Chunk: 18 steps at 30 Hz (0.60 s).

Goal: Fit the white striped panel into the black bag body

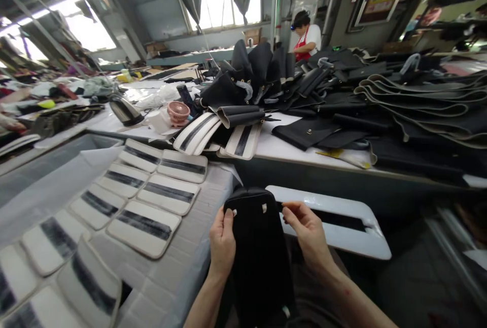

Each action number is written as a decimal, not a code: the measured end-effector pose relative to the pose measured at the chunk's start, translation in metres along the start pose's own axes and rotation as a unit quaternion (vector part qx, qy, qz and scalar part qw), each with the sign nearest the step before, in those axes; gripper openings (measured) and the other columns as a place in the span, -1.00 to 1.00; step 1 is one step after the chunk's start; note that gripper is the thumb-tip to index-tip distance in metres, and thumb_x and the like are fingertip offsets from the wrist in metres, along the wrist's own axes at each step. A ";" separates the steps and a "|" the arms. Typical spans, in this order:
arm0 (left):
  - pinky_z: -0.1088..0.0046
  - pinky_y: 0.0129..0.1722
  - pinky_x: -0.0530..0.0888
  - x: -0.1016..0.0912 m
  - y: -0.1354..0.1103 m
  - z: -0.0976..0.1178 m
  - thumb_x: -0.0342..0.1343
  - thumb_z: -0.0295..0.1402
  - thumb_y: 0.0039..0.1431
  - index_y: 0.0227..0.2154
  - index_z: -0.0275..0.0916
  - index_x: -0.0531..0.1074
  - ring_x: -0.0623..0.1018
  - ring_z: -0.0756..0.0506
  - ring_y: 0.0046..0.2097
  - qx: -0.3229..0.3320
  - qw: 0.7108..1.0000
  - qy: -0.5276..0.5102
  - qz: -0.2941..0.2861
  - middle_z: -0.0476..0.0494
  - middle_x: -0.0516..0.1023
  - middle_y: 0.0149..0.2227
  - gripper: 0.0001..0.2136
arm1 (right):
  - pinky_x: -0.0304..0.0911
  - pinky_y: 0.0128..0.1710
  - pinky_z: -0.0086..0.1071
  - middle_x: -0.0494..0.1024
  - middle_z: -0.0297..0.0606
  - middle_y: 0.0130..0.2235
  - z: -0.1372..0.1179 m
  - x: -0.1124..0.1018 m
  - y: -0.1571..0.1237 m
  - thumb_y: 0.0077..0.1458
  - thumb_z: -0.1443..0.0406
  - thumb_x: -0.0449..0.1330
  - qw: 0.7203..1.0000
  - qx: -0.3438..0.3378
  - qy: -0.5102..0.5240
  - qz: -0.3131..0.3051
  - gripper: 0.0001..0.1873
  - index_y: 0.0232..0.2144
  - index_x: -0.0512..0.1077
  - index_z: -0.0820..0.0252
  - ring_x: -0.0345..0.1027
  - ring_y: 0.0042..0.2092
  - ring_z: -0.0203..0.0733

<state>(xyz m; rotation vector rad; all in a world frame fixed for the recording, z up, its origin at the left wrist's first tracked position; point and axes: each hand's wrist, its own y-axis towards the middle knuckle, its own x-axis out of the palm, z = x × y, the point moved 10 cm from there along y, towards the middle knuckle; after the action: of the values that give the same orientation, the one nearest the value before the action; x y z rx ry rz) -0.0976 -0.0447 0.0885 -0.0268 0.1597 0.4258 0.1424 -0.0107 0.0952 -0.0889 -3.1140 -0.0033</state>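
In front of me is a black bag-like piece (258,262) with rounded upper corners and small whitish patches near its top edge and bottom. My left hand (223,239) grips its left edge, thumb on the front beside one patch. Just off its upper right edge, my right hand (306,229) is closed in a pinch; whatever sits between the fingertips is too small to make out. Behind my right hand lies a glossy white board (346,244) with rounded corners and a long dark slot. Part of the board is hidden by my hand and the black piece.
Several whitish panels with dark stripes (142,224) lie on the covered surface at left. Across the bench ahead are piled black bag pieces (243,82), a pink fan (178,110) and a kettle (125,110). Stacked black sheets (429,99) stand right. A person (307,38) works beyond.
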 end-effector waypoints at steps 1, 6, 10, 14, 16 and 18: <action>0.37 -0.08 0.42 0.000 0.001 -0.003 0.00 -0.07 0.30 -0.10 -0.21 0.47 0.54 -0.14 -0.11 -0.011 1.000 -0.016 -0.005 -0.13 0.59 -0.14 -0.66 | 0.33 -0.27 -0.31 0.55 -0.20 -0.30 0.007 0.002 -0.005 0.11 0.03 0.25 1.000 0.011 0.000 -0.014 -0.65 -0.25 0.46 0.20 0.41 -0.26 -0.14; 0.37 -0.03 0.44 0.008 0.002 -0.016 0.08 -0.07 0.25 -0.06 -0.21 0.45 0.56 -0.14 -0.06 -0.070 0.990 -0.116 -0.039 -0.14 0.59 -0.10 -0.65 | 0.29 -0.28 -0.33 0.55 -0.28 -0.34 0.021 0.019 -0.010 0.09 0.08 0.27 0.999 0.030 -0.012 -0.037 -0.72 -0.30 0.45 0.17 0.39 -0.29 -0.17; 0.37 -0.08 0.47 0.014 0.000 -0.022 0.10 -0.07 0.23 -0.07 -0.21 0.45 0.58 -0.14 -0.09 -0.103 0.981 -0.156 -0.046 -0.14 0.60 -0.13 -0.65 | 0.23 -0.35 -0.35 0.50 -0.30 -0.40 0.017 0.026 -0.007 0.16 0.11 0.19 0.998 0.017 -0.052 -0.033 -0.76 -0.39 0.42 0.17 0.35 -0.34 -0.17; 0.38 -0.06 0.47 0.016 0.001 -0.022 0.11 -0.07 0.23 -0.05 -0.19 0.46 0.57 -0.13 -0.09 -0.103 0.982 -0.154 -0.043 -0.12 0.60 -0.12 -0.64 | 0.16 -0.39 -0.36 0.43 -0.34 -0.45 0.010 0.022 -0.005 0.18 0.11 0.17 0.997 -0.004 -0.079 -0.015 -0.74 -0.44 0.37 0.15 0.27 -0.38 -0.20; 0.38 -0.05 0.46 0.017 0.002 -0.022 0.11 -0.07 0.23 -0.04 -0.18 0.45 0.57 -0.12 -0.09 -0.106 0.981 -0.156 -0.045 -0.12 0.60 -0.11 -0.64 | 0.12 -0.41 -0.38 0.38 -0.38 -0.46 0.006 0.024 0.000 0.18 0.09 0.17 0.996 -0.013 -0.081 -0.028 -0.72 -0.44 0.32 0.14 0.23 -0.41 -0.24; 0.39 -0.05 0.46 0.018 0.003 -0.021 0.10 -0.08 0.23 -0.04 -0.17 0.44 0.57 -0.12 -0.09 -0.103 0.981 -0.155 -0.047 -0.12 0.59 -0.10 -0.65 | 0.08 -0.43 -0.39 0.32 -0.42 -0.47 0.000 0.027 0.007 0.19 0.06 0.16 0.995 -0.023 -0.083 -0.041 -0.69 -0.43 0.25 0.12 0.18 -0.43 -0.27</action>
<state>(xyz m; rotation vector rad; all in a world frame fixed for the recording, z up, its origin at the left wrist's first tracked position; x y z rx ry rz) -0.0858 -0.0363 0.0652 -0.1707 -0.1920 0.3465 0.1155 -0.0020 0.0956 0.0407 -3.2819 -0.0732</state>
